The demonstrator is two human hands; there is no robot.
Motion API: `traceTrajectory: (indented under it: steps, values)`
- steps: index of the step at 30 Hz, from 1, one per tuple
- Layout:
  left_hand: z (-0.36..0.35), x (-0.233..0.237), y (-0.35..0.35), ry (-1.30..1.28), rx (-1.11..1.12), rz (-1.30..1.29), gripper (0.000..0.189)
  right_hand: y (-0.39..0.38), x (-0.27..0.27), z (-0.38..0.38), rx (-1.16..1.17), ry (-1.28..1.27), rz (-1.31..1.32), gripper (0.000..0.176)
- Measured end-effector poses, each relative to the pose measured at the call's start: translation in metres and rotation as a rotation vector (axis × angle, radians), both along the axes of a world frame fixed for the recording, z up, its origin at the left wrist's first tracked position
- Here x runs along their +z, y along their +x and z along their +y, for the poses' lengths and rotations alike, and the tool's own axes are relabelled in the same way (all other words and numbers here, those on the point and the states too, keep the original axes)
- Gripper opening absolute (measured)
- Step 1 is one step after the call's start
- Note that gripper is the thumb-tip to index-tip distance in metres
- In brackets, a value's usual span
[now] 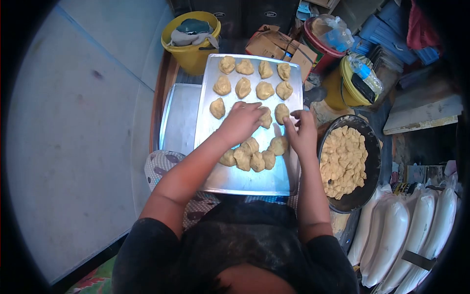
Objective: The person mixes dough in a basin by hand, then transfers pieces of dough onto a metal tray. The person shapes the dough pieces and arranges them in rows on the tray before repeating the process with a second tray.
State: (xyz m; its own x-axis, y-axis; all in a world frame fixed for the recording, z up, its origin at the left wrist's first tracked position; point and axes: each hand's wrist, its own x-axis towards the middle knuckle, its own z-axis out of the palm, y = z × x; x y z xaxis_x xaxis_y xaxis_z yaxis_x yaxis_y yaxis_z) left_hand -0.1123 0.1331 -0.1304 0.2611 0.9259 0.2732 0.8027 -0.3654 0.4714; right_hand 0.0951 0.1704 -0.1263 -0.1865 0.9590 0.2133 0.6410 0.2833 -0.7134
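A silver baking tray (pixel 230 184) holds rows of rough yellowish dough pieces. My left hand (pixel 241 121) reaches over its middle, fingers curled against a dough piece (pixel 266 118) that it partly hides. At the right side of the same row, my right hand (pixel 302 131) has thumb and fingers apart. Its thumb tip is at the edge of another dough piece (pixel 281 112). Nearer my body, several dough lumps (pixel 250 154) lie pressed together in a cluster on the tray.
A dark basin (pixel 375 171) full of dough pieces stands to the right. Beneath the tray lies a second metal tray (pixel 178 115). Yellow buckets (pixel 188 56) and cardboard (pixel 269 44) are at the back. White filled plastic bags (pixel 394 240) lie at lower right; a pale panel (pixel 83 147) fills the left.
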Motion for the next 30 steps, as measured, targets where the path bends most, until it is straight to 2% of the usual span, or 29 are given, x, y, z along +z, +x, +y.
traceTrajectory:
  steps: [2,4,8,10,12,14,16,17,18,20,22,23,24,25,26,28,30]
  values:
    - [-0.027,0.007,-0.009,0.045,0.037,-0.084,0.035,0.016,0.002,-0.023,0.210,0.012,-0.021,0.025]
    - [-0.058,0.020,-0.021,-0.159,0.205,-0.029,0.033,0.023,-0.004,-0.046,0.281,-0.095,-0.021,0.026]
    - [-0.109,0.003,-0.038,-0.265,0.251,-0.041,0.029,0.035,-0.003,-0.052,0.441,-0.274,0.018,0.030]
    - [-0.124,0.002,-0.043,-0.282,0.278,-0.201,0.028,0.020,0.013,-0.050,0.206,-0.354,0.140,0.030]
    - [-0.128,0.002,-0.047,-0.272,0.301,-0.303,0.029,-0.003,0.005,-0.047,0.219,-0.256,0.497,0.029]
    - [-0.126,0.002,-0.053,-0.258,0.316,-0.399,0.029,-0.036,0.005,-0.045,0.261,-0.215,0.502,0.030]
    - [-0.123,0.000,-0.058,-0.326,0.325,-0.287,0.029,-0.062,0.004,-0.047,0.332,-0.249,0.212,0.035]
    - [-0.120,-0.003,-0.058,-0.320,0.325,-0.284,0.029,-0.068,0.006,-0.047,0.444,-0.170,-0.080,0.041]
    - [-0.116,-0.008,-0.058,-0.246,0.402,-0.293,0.030,-0.068,0.003,-0.050,0.445,-0.161,-0.075,0.041]
    - [-0.106,-0.014,-0.058,-0.163,0.482,-0.298,0.030,-0.060,-0.014,-0.061,0.360,0.072,-0.186,0.043]
    - [-0.100,-0.017,-0.054,-0.069,0.588,-0.323,0.032,-0.045,-0.021,-0.063,0.358,0.026,-0.192,0.041]
    - [-0.099,-0.017,-0.049,-0.078,0.586,-0.329,0.032,-0.037,-0.018,-0.063,0.306,-0.132,-0.114,0.041]
    - [-0.099,-0.014,-0.044,0.002,0.565,-0.198,0.034,-0.029,-0.014,-0.064,0.246,-0.287,-0.037,0.040]
    - [-0.097,-0.012,-0.038,0.086,0.539,-0.068,0.037,-0.028,-0.003,-0.063,0.150,-0.333,-0.005,0.037]
    - [-0.094,-0.013,-0.034,0.085,0.530,-0.075,0.037,-0.026,-0.007,-0.059,0.139,-0.333,-0.010,0.037]
    - [-0.089,-0.013,-0.028,0.117,0.356,-0.016,0.036,-0.026,-0.012,-0.053,0.159,-0.274,0.118,0.038]
    - [-0.084,-0.017,-0.024,0.158,0.299,0.072,0.039,-0.022,0.001,-0.057,0.240,-0.238,0.061,0.039]
